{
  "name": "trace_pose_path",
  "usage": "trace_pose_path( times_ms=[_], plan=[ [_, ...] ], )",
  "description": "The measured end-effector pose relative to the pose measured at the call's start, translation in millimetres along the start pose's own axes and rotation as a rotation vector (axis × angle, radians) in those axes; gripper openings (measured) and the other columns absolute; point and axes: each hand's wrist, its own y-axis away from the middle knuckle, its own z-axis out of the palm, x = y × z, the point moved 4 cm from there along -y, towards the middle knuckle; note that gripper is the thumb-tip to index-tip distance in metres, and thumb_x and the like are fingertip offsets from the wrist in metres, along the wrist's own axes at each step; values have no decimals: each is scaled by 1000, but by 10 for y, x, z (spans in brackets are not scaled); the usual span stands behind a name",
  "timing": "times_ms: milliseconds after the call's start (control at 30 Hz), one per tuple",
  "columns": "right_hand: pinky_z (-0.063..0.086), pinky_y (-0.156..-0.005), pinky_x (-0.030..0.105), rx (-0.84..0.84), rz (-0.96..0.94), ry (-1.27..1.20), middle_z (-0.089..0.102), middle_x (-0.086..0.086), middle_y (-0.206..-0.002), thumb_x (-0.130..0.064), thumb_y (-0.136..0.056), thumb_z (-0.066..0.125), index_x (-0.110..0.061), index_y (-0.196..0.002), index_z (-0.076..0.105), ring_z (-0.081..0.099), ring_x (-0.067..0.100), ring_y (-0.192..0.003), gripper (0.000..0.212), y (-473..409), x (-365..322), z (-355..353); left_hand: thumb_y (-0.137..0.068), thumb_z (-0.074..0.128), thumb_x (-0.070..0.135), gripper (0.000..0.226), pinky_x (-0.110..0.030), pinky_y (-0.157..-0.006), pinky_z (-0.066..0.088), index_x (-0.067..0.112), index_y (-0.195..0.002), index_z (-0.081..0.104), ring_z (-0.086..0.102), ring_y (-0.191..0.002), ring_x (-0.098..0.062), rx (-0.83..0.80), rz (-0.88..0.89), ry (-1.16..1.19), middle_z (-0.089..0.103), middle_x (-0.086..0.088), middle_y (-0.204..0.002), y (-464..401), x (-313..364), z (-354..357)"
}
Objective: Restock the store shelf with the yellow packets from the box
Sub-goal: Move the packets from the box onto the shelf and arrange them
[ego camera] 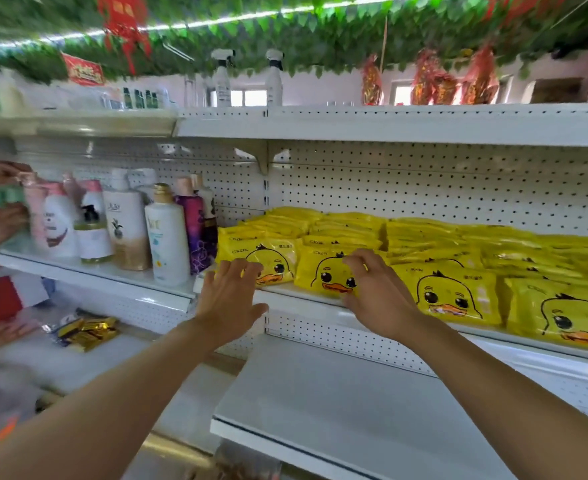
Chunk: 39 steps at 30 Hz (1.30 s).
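The flat, glossy yellow plastic packets printed with a cartoon duck face (334,271) lie in overlapping rows on the white metal store shelf with a pegboard back (306,299), filling it from its left end to the right edge of the view. They look light, soft and slightly puffy, with slick film that would likely slide against its neighbours, so a stack probably shifts easily; the safest hold seems to be across the flat faces or along a sealed edge, several pressed together. The left hand (228,299) hovers with fingers spread and relaxed just before the leftmost front packet, holding nothing. The right hand (377,291) rests its loosely bent fingers on the next front packet; whether it pinches the film cannot be told. The box is not in view. How deep the rows run is hidden behind the front packets, the left side of the view is blurred, and the print on the upright plastic bottles of toiletries (166,237) beside the packets is unreadable
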Motion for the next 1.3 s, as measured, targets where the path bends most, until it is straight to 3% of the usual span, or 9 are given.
trace_pose_path(
  times_ms=[233,400,467,567,767,900,1100,1200,1300],
  plan=[
    [33,-107,34,-18,7,-20,23,5,-148,-33,-87,61,-20,-145,24,35,27,-131,70,-682,-377,325,-79,64,53,82,-43,-101,34,18,-141,23,37,-128,-29,6,-169,161,35,-10,-140,-431,-683,263],
    [21,-113,37,-48,76,52,19,3,-152,-41,-85,62,-25,-148,13,26,25,-138,81,-1103,-534,574,-68,65,67,116,-48,-107,28,12,-147,1,25,-139,-31,-101,-268,403,21,-12,-152,-785,-1072,513],
    [13,-115,41,-85,116,98,14,1,-155,-46,-84,62,-27,-149,6,18,24,-142,88,-1245,-570,657,-62,65,73,126,-49,-110,27,11,-147,-4,24,-140,-30,-201,-258,511,17,-12,-154,-909,-1184,656],
    [4,-116,46,-149,183,133,9,1,-157,-53,-76,66,-28,-148,1,9,23,-144,100,-1388,-599,789,-43,62,83,130,-54,-107,30,23,-143,4,32,-136,-28,-292,-162,625,24,-5,-150,-1012,-1241,824],
    [-3,-115,52,-161,257,197,8,4,-156,-62,-73,63,-28,-149,3,8,24,-144,103,-1483,-630,887,-56,74,66,112,-51,-104,35,17,-138,16,36,-130,-28,-261,-122,573,35,-7,-139,-1134,-1257,918],
    [0,-114,53,-95,273,264,18,13,-146,-65,-71,62,-24,-149,6,17,29,-140,105,-1567,-776,924,-58,80,54,105,-48,-102,40,16,-138,23,42,-126,-28,-274,-96,641,40,-6,-137,-1321,-1381,964],
    [4,-114,52,-24,265,262,27,13,-137,-72,-60,65,-15,-145,19,22,30,-135,113,-1623,-785,950,-57,89,27,108,-43,-103,42,18,-140,21,48,-120,-24,-396,-178,953,48,-2,-131,-1441,-1422,1034],
    [-3,-116,49,-67,222,243,21,12,-147,-76,-60,62,-17,-147,12,16,28,-141,117,-1649,-740,932,-55,90,23,113,-43,-107,38,19,-140,17,44,-123,-21,-372,-154,1033,45,2,-128,-1479,-1355,1027],
    [0,-117,47,-79,188,273,33,11,-142,-76,-61,61,-19,-147,12,26,28,-137,114,-1673,-789,924,-50,92,24,117,-46,-105,40,21,-141,19,46,-123,-22,-381,-136,1059,48,2,-126,-1506,-1341,1049]
  ],
)
